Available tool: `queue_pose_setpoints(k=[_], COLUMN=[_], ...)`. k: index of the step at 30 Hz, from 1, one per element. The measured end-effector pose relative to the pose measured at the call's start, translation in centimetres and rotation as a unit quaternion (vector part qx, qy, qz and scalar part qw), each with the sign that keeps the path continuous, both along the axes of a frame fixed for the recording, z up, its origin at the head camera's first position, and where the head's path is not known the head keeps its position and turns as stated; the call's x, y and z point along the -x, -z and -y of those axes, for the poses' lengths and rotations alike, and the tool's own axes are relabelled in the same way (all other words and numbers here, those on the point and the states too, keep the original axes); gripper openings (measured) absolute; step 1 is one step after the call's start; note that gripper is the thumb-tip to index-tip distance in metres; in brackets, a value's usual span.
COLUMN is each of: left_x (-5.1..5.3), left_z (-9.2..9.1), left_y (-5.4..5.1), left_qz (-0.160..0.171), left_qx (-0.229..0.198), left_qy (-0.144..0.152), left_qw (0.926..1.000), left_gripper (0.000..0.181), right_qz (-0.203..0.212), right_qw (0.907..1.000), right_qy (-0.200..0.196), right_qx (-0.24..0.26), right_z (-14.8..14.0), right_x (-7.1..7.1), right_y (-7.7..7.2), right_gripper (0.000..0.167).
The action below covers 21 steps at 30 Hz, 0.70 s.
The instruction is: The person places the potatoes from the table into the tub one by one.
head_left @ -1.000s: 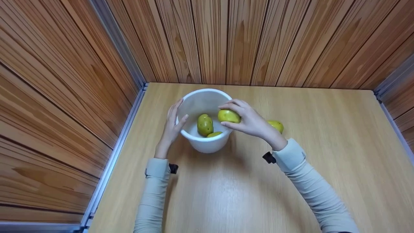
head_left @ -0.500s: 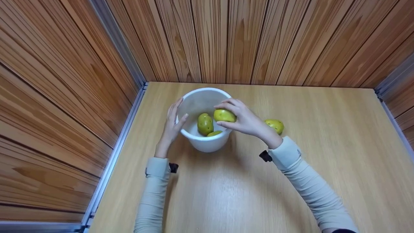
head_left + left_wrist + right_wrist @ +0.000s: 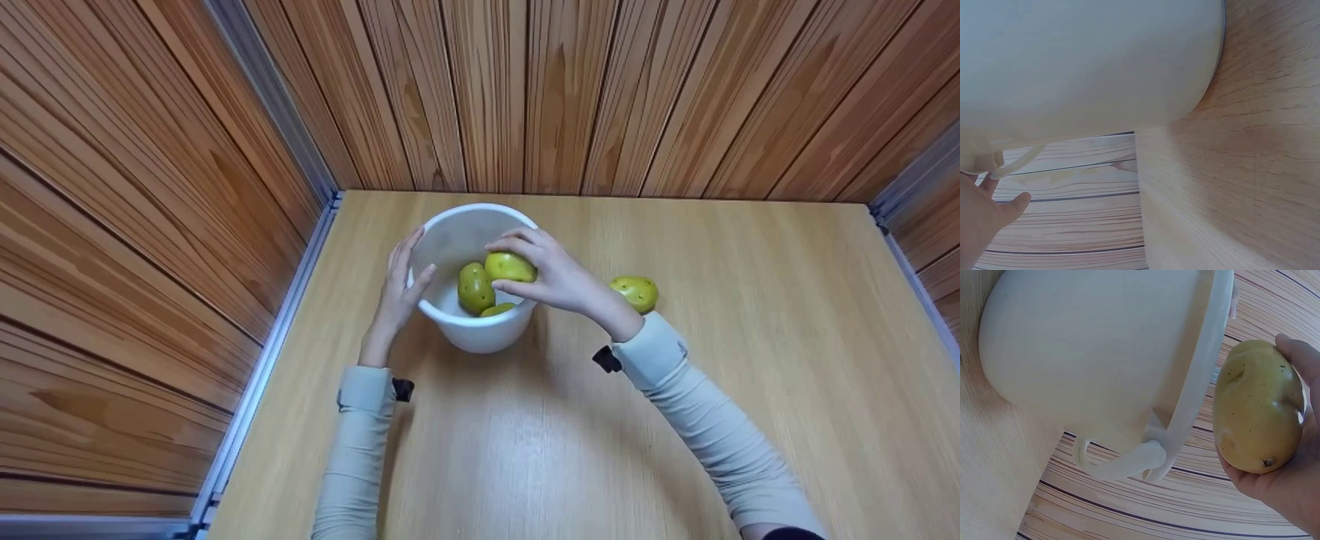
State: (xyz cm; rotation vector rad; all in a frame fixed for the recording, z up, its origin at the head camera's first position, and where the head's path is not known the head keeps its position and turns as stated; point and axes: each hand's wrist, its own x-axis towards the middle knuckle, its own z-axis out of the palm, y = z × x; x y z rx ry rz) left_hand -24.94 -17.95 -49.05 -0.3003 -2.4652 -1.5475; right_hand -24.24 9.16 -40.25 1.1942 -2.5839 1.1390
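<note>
A smooth, oval, yellow-green potato [image 3: 510,267] with small dark specks sits in the right hand [image 3: 556,276], over the right side of the opening of a round white plastic bucket [image 3: 482,339]; that hand is partly closed, its fingers bent round the far side of the potato and its thumb along the near side; the right wrist view shows the potato apart from the bucket's rim, with a curved white handle [image 3: 1120,464] fixed just under that rim. The left hand [image 3: 397,292] is spread at the left of the bucket, its fingers nearly straight against the outside of the rim and its thumb reaching over the opening, with nothing lifted in it. Inside the bucket a darker green potato [image 3: 475,289] lies beside another one [image 3: 497,309], mostly hidden by the near rim; a further yellow-green potato [image 3: 636,292] rests on the pale wooden desk [image 3: 525,465], well apart from the bucket, partly behind the right forearm; brown wood-grain panels [image 3: 555,97] stand behind.
</note>
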Motion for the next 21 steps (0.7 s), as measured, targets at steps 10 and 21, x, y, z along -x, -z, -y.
queue_pose_setpoints(k=[10,21], left_x=[-0.2,0.0], left_z=[-0.1,0.0], left_y=[-0.4,0.3], left_qz=[-0.01,-0.009], left_qx=[-0.001,-0.002], left_qy=[0.005,0.002], left_qw=[0.9999,1.0], left_gripper=[0.062,0.061], right_qz=[-0.001,-0.004], right_qw=[1.0,1.0], right_qy=[-0.001,-0.002], right_qx=[-0.004,-0.003], right_z=[0.6,1.3], right_x=[0.2,0.4], right_y=[0.2,0.4], right_gripper=[0.047,0.047])
